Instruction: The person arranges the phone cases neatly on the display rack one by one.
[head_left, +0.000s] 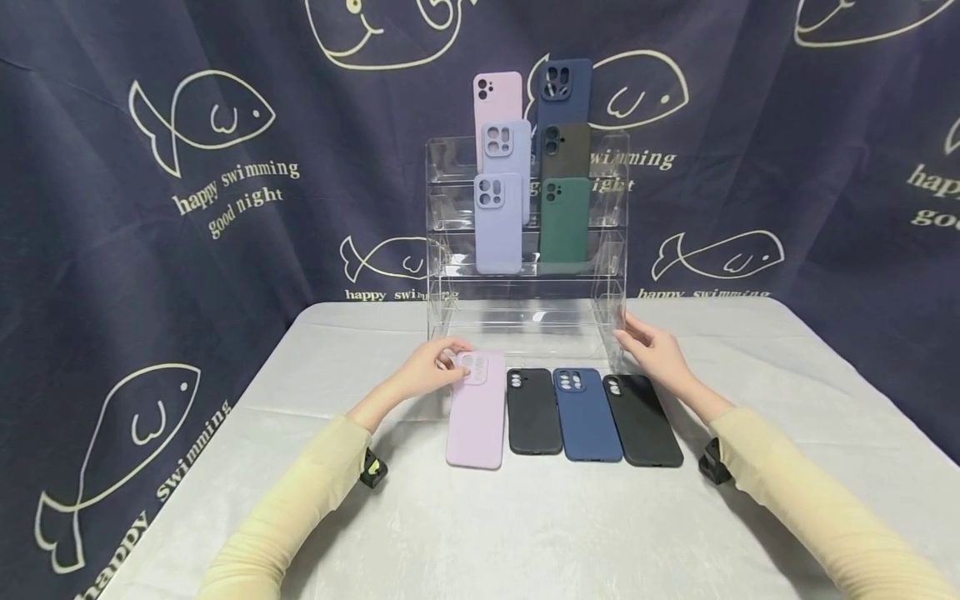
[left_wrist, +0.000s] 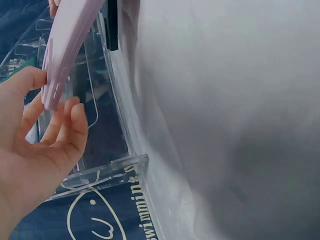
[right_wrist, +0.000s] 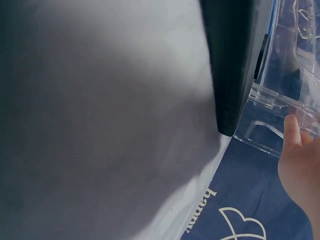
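Observation:
My left hand (head_left: 431, 367) pinches the top of a pink phone case (head_left: 477, 421) by its camera cutout. The left wrist view shows the case (left_wrist: 67, 45) edge-on, the thumb at one side. Beside the lower right side of a clear tiered display rack (head_left: 525, 337), my right hand (head_left: 656, 354) has its fingers extended, fingertips at the side panel. Right of the pink case lie a black phone case (head_left: 534, 412), a dark blue case (head_left: 588, 417) and another black case (head_left: 645, 421). The right wrist view shows the right hand (right_wrist: 305, 160) against the clear plastic.
On the rack's upper tiers stand two columns of cases, among them a lavender one (head_left: 498, 237), a green one (head_left: 564, 225) and a dark blue one (head_left: 573, 92). A white cloth covers the table (head_left: 525, 533). Behind hangs a navy curtain (head_left: 300, 100) printed with fish.

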